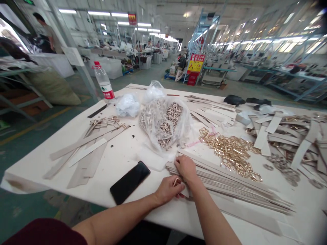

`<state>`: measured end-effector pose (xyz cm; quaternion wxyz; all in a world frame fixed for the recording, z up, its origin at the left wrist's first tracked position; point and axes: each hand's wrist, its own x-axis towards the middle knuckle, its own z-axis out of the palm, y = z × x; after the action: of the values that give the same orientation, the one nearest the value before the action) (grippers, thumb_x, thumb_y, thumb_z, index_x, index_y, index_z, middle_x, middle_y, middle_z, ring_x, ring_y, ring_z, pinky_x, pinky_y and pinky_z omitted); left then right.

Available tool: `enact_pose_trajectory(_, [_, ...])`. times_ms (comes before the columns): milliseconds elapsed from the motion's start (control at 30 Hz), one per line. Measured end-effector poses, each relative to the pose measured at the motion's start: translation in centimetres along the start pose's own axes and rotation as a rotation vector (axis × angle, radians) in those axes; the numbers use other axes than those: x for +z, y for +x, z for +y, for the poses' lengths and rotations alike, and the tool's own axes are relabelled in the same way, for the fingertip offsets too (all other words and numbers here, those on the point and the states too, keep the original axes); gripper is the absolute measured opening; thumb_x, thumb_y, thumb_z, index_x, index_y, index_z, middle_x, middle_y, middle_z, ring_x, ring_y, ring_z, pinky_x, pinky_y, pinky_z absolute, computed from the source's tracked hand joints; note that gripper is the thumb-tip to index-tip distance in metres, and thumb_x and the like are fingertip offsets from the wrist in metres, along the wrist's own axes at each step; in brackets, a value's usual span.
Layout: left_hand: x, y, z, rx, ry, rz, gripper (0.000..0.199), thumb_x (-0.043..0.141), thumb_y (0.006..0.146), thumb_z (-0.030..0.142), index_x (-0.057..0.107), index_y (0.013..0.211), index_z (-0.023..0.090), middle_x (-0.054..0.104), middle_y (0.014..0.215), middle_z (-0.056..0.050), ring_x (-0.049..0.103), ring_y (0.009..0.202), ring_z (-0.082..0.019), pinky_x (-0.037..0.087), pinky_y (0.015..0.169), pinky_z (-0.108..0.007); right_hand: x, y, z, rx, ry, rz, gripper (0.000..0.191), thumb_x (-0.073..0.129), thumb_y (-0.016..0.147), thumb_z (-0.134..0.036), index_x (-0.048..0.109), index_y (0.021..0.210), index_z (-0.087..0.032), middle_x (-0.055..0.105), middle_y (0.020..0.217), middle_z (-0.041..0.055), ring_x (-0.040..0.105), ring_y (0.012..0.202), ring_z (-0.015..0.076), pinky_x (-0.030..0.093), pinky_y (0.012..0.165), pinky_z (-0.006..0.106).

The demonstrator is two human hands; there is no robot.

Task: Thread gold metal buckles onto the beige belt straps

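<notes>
My left hand (170, 189) is closed around a small gold rectangular buckle (175, 182) at the near edge of the table. A pale strap end (185, 190) shows beside its fingertips; whether the hand grips it too, I cannot tell. Just above, my right hand (187, 166) has its fingers bent down onto the left ends of a stack of long grey-beige straps (230, 183). What those fingertips pinch is hidden. Beyond the stack lies a heap of gold buckles (230, 151). An open plastic bag (150, 127) full of small beige loops (173, 115) stands behind my hands.
A black phone (130, 182) lies left of my hands. Straps with buckles (89, 146) are spread at the left, and more straps (288, 136) pile at the right. A red-capped bottle (104, 81) stands at the far left corner of the white table (46, 163).
</notes>
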<state>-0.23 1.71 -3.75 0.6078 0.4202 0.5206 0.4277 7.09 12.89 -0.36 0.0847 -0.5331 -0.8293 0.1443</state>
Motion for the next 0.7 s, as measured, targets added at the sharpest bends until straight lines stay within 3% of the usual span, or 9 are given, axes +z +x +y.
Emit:
enact_pose_trajectory(100, [-0.1, 0.1, 0.2, -0.012, -0.007, 0.001, 0.036, 0.063, 0.073, 0.048, 0.047, 0.077, 0.016, 0.055, 0.061, 0.003, 0.064, 0.055, -0.017, 0.042, 0.042, -0.020, -1.0, -0.1, 0.8, 0.044, 0.095, 0.013, 0.014, 0.059, 0.077, -0.024, 0.069, 0.070, -0.017, 0.070, 0.075, 0.0097, 0.064, 0.076, 0.0222, 0.041, 0.066, 0.030])
enact_pose_trajectory(167, [-0.2, 0.3, 0.3, -0.023, -0.044, 0.018, 0.037, 0.065, 0.071, 0.048, 0.047, 0.078, 0.016, 0.055, 0.061, 0.004, 0.065, 0.056, -0.017, 0.043, 0.044, -0.020, -2.1, -1.3, 1.8, 0.067, 0.169, 0.023, 0.017, 0.057, 0.080, -0.030, 0.069, 0.077, -0.018, 0.070, 0.075, 0.0059, 0.064, 0.074, 0.0188, 0.043, 0.067, 0.028])
enact_pose_trajectory(233, [-0.4, 0.6, 0.5, -0.042, -0.100, 0.025, 0.040, 0.067, 0.068, 0.048, 0.049, 0.082, 0.015, 0.057, 0.066, 0.003, 0.065, 0.058, -0.018, 0.046, 0.048, -0.022, -3.1, -3.8, 3.1, 0.113, 0.317, 0.032, 0.024, 0.054, 0.083, -0.038, 0.067, 0.086, -0.018, 0.070, 0.071, 0.0031, 0.063, 0.067, 0.0156, 0.045, 0.064, 0.025])
enact_pose_trajectory(300, [-0.5, 0.8, 0.5, -0.062, -0.142, 0.018, 0.042, 0.069, 0.067, 0.048, 0.051, 0.086, 0.015, 0.059, 0.072, 0.001, 0.066, 0.061, -0.018, 0.048, 0.051, -0.024, -3.6, -7.3, 4.1, 0.213, 0.620, 0.039, 0.031, 0.055, 0.082, -0.045, 0.065, 0.087, -0.016, 0.068, 0.065, 0.0023, 0.062, 0.059, 0.0144, 0.047, 0.057, 0.024])
enact_pose_trajectory(400, [-0.6, 0.9, 0.5, -0.053, -0.156, 0.002, 0.044, 0.068, 0.068, 0.049, 0.052, 0.089, 0.013, 0.061, 0.077, -0.001, 0.066, 0.064, -0.018, 0.049, 0.053, -0.024, -2.6, -12.6, 4.3, 0.416, 1.085, 0.027, 0.037, 0.065, 0.074, -0.048, 0.065, 0.084, -0.013, 0.067, 0.059, 0.0028, 0.060, 0.053, 0.0140, 0.047, 0.052, 0.024])
enact_pose_trajectory(467, [-0.6, 0.8, 0.5, -0.027, -0.153, 0.003, 0.044, 0.068, 0.068, 0.048, 0.052, 0.089, 0.013, 0.060, 0.078, -0.001, 0.065, 0.064, -0.017, 0.049, 0.053, -0.023, -1.3, -14.7, 3.6, 0.511, 1.227, 0.039, 0.037, 0.070, 0.070, -0.047, 0.066, 0.084, -0.013, 0.068, 0.062, 0.0033, 0.062, 0.056, 0.0140, 0.049, 0.053, 0.024])
enact_pose_trajectory(600, [-0.6, 0.5, 0.2, 0.053, -0.089, 0.013, 0.040, 0.068, 0.070, 0.046, 0.052, 0.087, 0.014, 0.053, 0.071, 0.003, 0.061, 0.059, -0.013, 0.049, 0.053, -0.023, 1.0, -15.2, 1.5, 0.616, 1.486, 0.176, 0.036, 0.078, 0.061, -0.042, 0.066, 0.082, -0.015, 0.071, 0.073, 0.0031, 0.067, 0.071, 0.0172, 0.052, 0.058, 0.023])
enact_pose_trajectory(700, [-0.7, 0.3, -0.1, 0.120, -0.049, 0.015, 0.038, 0.067, 0.071, 0.044, 0.055, 0.089, 0.013, 0.051, 0.068, 0.004, 0.057, 0.057, -0.011, 0.050, 0.054, -0.023, 2.1, -14.7, 0.7, 0.676, 1.575, 0.266, 0.037, 0.080, 0.058, -0.040, 0.066, 0.082, -0.016, 0.071, 0.070, 0.0022, 0.067, 0.069, 0.0160, 0.050, 0.055, 0.021])
